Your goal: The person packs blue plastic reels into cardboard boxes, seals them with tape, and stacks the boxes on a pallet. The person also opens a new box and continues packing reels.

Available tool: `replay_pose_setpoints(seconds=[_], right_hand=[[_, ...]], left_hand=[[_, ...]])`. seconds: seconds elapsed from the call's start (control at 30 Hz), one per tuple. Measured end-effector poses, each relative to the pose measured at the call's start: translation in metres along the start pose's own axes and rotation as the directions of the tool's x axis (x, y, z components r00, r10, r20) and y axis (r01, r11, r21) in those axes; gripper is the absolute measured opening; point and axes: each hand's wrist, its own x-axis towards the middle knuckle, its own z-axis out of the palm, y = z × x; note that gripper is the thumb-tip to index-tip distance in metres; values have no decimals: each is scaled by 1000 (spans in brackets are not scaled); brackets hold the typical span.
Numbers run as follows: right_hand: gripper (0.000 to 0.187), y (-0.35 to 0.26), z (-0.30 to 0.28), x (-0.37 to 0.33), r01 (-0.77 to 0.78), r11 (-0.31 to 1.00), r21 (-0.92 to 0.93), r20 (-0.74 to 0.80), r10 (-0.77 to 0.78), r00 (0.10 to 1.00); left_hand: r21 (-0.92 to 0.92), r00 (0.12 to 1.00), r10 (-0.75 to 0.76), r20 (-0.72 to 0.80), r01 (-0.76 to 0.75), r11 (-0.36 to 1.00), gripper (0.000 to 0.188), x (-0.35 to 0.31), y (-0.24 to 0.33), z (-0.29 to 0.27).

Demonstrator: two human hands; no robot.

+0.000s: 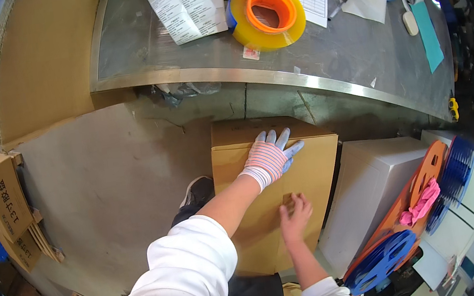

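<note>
A brown cardboard box (pixel 239 166) stands in front of me, below the workbench's edge. My left hand (pixel 268 157), in a striped glove with grey-blue fingertips, lies on the box near its far edge. Its fingers are spread and hold nothing. Lower on the same box face is my right hand (pixel 296 217), bare, with bent fingers. Between its thumb and forefinger shows a small brown patch (pixel 287 201); whether this is a loose piece or part of the box I cannot tell.
On the metal workbench (pixel 189 64) lie an orange tape dispenser (pixel 274 12), papers (pixel 184 11) and a pen (pixel 340 5). A grey cabinet (pixel 355 192) stands right of the box, beside orange and blue reels (pixel 380 261). Cartons (pixel 5 199) are stacked at left.
</note>
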Motion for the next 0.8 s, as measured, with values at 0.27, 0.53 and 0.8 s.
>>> replay_pose_setpoints(seconds=[0.27, 0.53, 0.8], right_hand=[[70, -266, -91, 233, 671, 741, -14, -628, -529, 571], [47, -271, -128, 262, 539, 838, -84, -436, -517, 737], [67, -69, -160, 47, 211, -129, 969, -203, 69, 977]], left_hand=[[-280, 996, -32, -78, 9, 960, 52, 11, -21, 35], [-99, 997, -68, 24, 70, 993, 48, 4, -7, 6], [-52, 998, -60, 6, 60, 997, 46, 9, -3, 4]])
